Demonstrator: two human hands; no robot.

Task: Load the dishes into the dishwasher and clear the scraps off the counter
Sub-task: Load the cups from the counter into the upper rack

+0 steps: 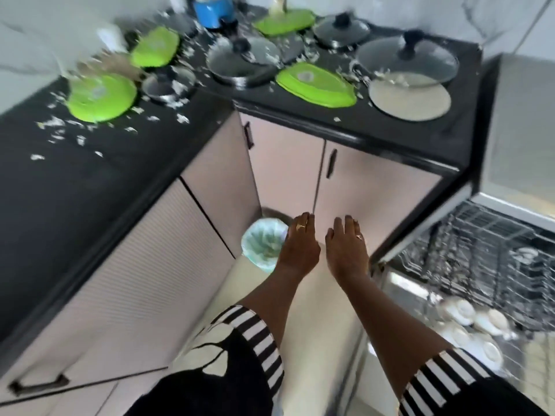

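Observation:
My left hand [298, 246] and my right hand [347, 249] hang side by side over the floor, fingers straight, holding nothing. The black L-shaped counter [75, 181] carries several green plates [102, 96], lidded dark pans [244, 60], a large lidded pan [407, 60] and a beige plate [410, 99]. White scraps [57, 124] lie scattered over the counter. The dishwasher [468, 250] at the right stands open, its upper rack [480, 244] pulled out and white cups [474, 322] in the lower rack.
A bin with a pale liner [264, 244] stands on the floor in the cabinet corner, just left of my left hand. A blue pot [211, 10] sits at the counter's back. Cabinet doors [300, 166] run under the counter.

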